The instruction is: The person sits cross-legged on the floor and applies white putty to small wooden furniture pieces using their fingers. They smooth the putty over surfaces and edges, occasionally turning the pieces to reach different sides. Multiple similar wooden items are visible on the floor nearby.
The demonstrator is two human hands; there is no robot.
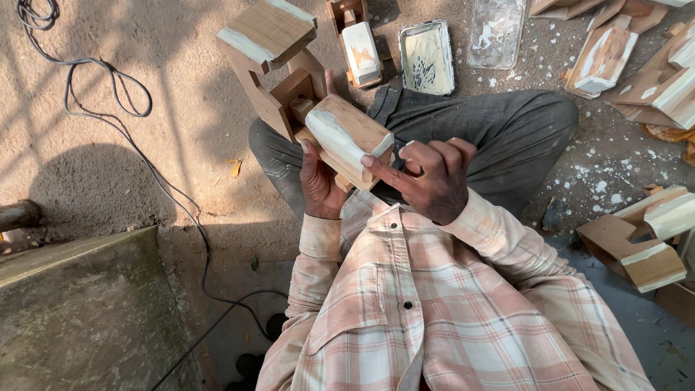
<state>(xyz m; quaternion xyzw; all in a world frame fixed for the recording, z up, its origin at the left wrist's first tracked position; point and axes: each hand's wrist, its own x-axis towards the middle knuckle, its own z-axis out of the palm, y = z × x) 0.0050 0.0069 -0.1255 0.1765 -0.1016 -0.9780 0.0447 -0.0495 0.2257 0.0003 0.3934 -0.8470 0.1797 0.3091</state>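
i see my left hand (321,185) gripping a wooden block (349,137) from below, its near edge coated in white filler. my right hand (434,177) presses 1 fingertip (368,161) against that white edge. a metal tray of filler (426,57) lies on the ground beyond my knee, with a black cable (137,152) at left.

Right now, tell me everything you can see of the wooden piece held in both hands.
The wooden piece is a light brown block-shaped part joined to further wooden members behind it. It looks like plain unfinished wood, with white filler smeared along one edge and end. It is held tilted above the lap. The left hand grips it from below and the side. The right hand touches its near end, with a fingertip pressed on the white patch. Its underside is hidden.
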